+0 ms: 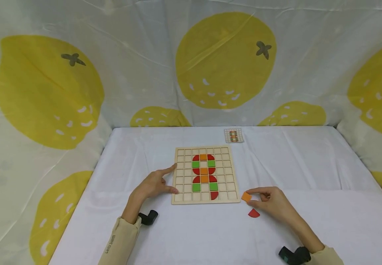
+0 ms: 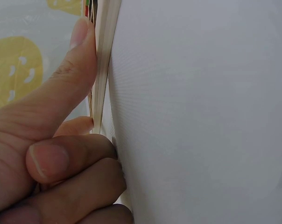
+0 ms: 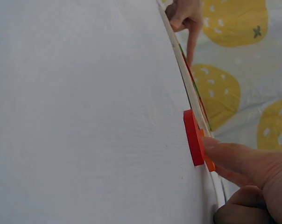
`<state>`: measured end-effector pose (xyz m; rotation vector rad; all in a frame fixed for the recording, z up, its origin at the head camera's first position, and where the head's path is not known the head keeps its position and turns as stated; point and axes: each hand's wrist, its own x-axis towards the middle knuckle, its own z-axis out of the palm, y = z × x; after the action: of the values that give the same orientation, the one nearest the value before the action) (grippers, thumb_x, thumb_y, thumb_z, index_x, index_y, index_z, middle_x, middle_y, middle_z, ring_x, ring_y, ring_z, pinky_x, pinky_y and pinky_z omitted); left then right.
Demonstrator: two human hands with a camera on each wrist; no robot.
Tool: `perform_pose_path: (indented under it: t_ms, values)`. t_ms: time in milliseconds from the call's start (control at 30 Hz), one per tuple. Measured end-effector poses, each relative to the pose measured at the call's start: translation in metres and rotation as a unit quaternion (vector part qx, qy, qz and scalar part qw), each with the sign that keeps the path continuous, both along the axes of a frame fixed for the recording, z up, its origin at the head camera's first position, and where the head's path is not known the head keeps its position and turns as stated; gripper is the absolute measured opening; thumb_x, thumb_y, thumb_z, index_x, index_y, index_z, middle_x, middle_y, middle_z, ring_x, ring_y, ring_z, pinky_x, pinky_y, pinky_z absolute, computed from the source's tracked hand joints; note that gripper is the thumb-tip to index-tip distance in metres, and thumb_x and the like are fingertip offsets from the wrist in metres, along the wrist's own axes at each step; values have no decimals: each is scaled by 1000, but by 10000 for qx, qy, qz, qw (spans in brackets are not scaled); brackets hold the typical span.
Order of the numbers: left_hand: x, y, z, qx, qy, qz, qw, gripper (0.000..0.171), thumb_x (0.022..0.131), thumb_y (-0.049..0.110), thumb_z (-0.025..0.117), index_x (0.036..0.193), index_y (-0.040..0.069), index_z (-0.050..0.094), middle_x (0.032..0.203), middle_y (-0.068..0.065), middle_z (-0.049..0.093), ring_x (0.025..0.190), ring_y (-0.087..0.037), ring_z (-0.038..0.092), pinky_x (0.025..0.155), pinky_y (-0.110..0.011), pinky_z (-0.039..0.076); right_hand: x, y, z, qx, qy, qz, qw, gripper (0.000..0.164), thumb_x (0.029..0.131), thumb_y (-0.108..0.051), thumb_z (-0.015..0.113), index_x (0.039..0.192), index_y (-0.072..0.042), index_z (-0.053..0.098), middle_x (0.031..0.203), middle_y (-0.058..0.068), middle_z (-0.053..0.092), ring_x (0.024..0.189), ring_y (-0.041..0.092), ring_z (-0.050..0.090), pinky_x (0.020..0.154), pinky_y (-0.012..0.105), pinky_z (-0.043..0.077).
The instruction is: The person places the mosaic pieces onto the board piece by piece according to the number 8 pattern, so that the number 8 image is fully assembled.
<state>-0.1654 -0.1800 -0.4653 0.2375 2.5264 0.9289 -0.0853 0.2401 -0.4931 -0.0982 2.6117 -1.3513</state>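
A wooden grid board (image 1: 226,176) lies on the table, with red quarter-round, green square and orange square tiles set in its middle columns. My left hand (image 1: 153,184) steadies its left edge with thumb and forefinger spread apart; the left wrist view shows the thumb (image 2: 68,70) against the board's edge and the other fingers folded under. Just off the board's lower right corner, my right hand (image 1: 273,202) pinches an orange square tile (image 1: 246,197) between thumb and forefinger. A loose red quarter-round tile (image 1: 253,213) rests on the cloth slightly nearer to me.
Behind the board lies a small pattern card (image 1: 233,135) showing a similar coloured figure on a grid. White cloth (image 1: 191,235) covers the table. Lemon-print curtains (image 1: 137,81) hang at the back and sides. Each wrist carries a black device (image 1: 149,217) near the sleeve.
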Motion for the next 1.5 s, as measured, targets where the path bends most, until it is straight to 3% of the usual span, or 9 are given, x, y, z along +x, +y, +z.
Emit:
perform_pose_path:
  t_ms: [233,800,1200,1367,1500]
  values:
    - [1,0,0,40,29,4,10000,106,76,39,92,163,31,32,60,5,33,55,-11,30,56,-26,27,-2,5,-3,166,224,-50,9996,28,79,-23,90,106,-23,81,61,-7,30,57,3,28,53,23,28]
    - [0,0,1,90,60,-68,9999,106,76,39,91,163,30,31,59,5,31,53,-11,27,55,-25,26,-11,3,1,8,642,-23,9979,24,87,-18,83,111,-15,81,60,-8,25,58,3,25,53,24,28]
    - [0,-1,1,87,50,-87,9999,106,76,38,91,163,30,31,58,5,31,53,-11,27,56,-25,26,-19,-54,9,-439,437,600,9963,28,86,-25,85,111,-12,81,59,-8,29,55,3,26,54,21,25]
    - [0,-2,-1,109,36,-49,9999,106,76,37,92,163,30,32,58,5,32,53,-11,28,55,-25,27,-20,-76,7,-511,524,950,9928,29,88,-27,83,112,-11,81,60,-9,28,58,2,27,59,19,31]
    - [0,-1,-1,120,72,-51,9999,105,76,37,92,163,30,32,58,5,33,53,-10,29,56,-25,27,-21,-89,6,-456,506,993,9927,28,88,-28,83,112,-14,81,59,-10,26,58,2,26,66,20,37]
